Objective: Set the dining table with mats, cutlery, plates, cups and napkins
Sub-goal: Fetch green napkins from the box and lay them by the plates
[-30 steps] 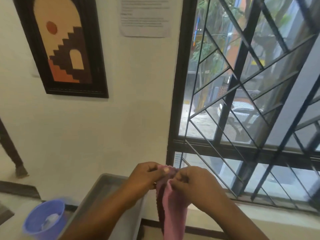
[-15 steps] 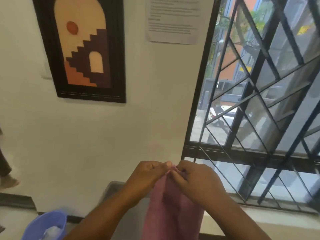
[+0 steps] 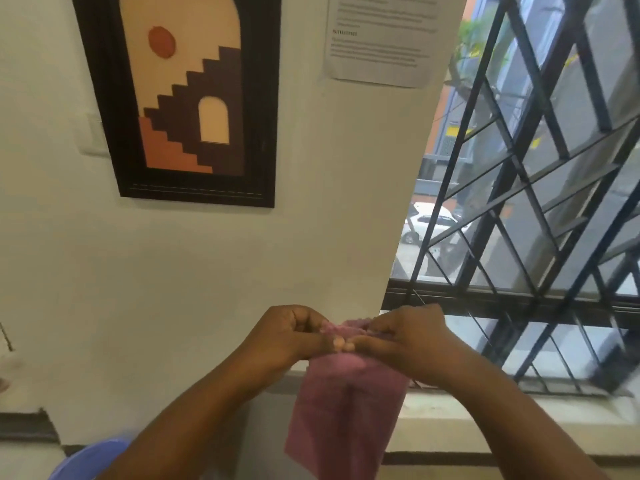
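A pale wall (image 3: pixel 173 271) is hung with a black-framed picture (image 3: pixel 187 98) of brown steps and an arch, up and left of the fingers. A printed notice (image 3: pixel 384 39) is taped directly above them. To their right, daylight is admitted through a black-barred window (image 3: pixel 536 202).

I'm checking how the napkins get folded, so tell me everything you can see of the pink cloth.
The pink cloth looks like soft, finely woven fabric, dusty pink. It hangs in the air in front of the wall, touching no surface. The left hand and right hand pinch its bunched top edge close together. Below, it drops in a flat panel with a faint vertical crease; its bottom runs out of view.
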